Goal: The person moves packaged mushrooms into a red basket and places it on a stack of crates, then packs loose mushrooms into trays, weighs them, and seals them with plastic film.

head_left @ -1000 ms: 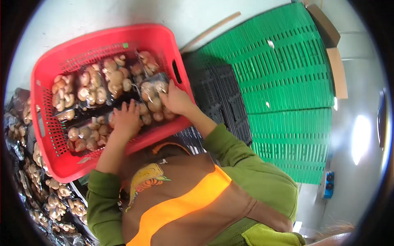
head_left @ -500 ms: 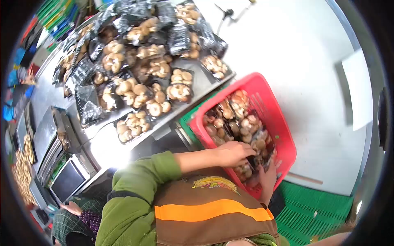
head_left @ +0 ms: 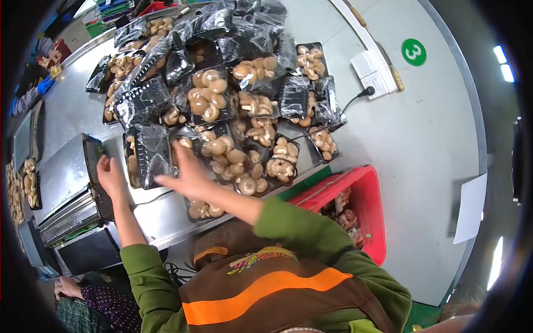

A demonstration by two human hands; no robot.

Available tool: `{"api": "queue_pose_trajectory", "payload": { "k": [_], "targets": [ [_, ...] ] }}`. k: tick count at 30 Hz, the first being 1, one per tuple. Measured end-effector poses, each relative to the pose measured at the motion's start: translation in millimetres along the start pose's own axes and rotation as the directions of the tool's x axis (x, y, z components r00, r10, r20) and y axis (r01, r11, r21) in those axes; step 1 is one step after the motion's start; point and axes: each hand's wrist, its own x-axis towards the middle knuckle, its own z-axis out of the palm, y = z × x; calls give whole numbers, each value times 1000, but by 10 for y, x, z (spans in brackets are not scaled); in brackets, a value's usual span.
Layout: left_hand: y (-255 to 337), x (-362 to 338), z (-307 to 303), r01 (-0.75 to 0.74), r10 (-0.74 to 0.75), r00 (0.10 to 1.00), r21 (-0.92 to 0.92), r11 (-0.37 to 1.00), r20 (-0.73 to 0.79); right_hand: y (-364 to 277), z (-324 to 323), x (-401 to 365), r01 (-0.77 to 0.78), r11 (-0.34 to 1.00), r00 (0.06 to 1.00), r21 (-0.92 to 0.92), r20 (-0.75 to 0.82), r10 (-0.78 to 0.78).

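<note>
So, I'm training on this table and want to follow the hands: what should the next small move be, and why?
Probably bring the left hand in to the left edge of the wrapped mushroom pack, to steady it from both sides. The right hand is spread at the pack's right edge; the left is open, apart from it. Whether the right hand grips, I cannot tell.

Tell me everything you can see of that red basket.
The red basket looks plastic, with a broad rim and perforated wall; a small green mark shows inside. Mushrooms lie in it. It sits open-topped beside the table, partly hidden by the right sleeve. The left hand and right hand are clear of it; what supports it is hidden.
</note>
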Motion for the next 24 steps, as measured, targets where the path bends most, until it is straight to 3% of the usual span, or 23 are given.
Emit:
{"api": "queue_pose_trajectory", "payload": {
  "k": [2,3,5,7,9,10,11,14,16,17,19,20,23,24],
  "targets": [
    [-261,137,17,125,-141,977,106,987,162,-111,468,294,-137,985,991,-110,-5,137],
    [-366,180,67,182,-221,937,161,970,270,-170,559,383,-219,956,975,-196,-13,221],
    [-277,121,187,343,-391,828,190,920,402,-135,584,422,-253,947,966,-199,-1,258],
    [-211,102,202,298,-371,841,235,925,394,35,623,494,-282,937,958,-204,-2,288],
    [-127,51,201,257,-350,851,272,927,391,275,581,537,-175,963,982,202,-31,185],
    [-60,24,178,228,-326,842,264,937,431,335,484,548,-228,892,971,390,17,240],
    [3,-6,177,196,-297,833,252,948,467,385,407,586,-264,848,964,460,96,248],
    [205,-196,210,47,-210,887,373,927,411,199,114,605,-339,832,940,440,203,275],
    [463,-327,273,10,-190,914,448,894,358,297,121,668,-284,941,954,183,154,258],
    [667,-408,281,71,-243,919,476,876,311,288,111,647,-291,938,953,190,149,265],
    [724,-473,328,120,-292,916,507,854,274,10,-30,591,-294,943,953,-152,25,301],
    [598,-465,372,131,-294,911,475,870,288,11,-68,605,-299,929,945,-217,70,321],
    [441,-387,285,108,-239,895,335,936,378,269,-152,644,-284,956,949,-78,119,292],
    [27,-211,265,83,-227,895,359,930,383,342,-258,610,-275,961,957,30,101,271]
  ]
}}
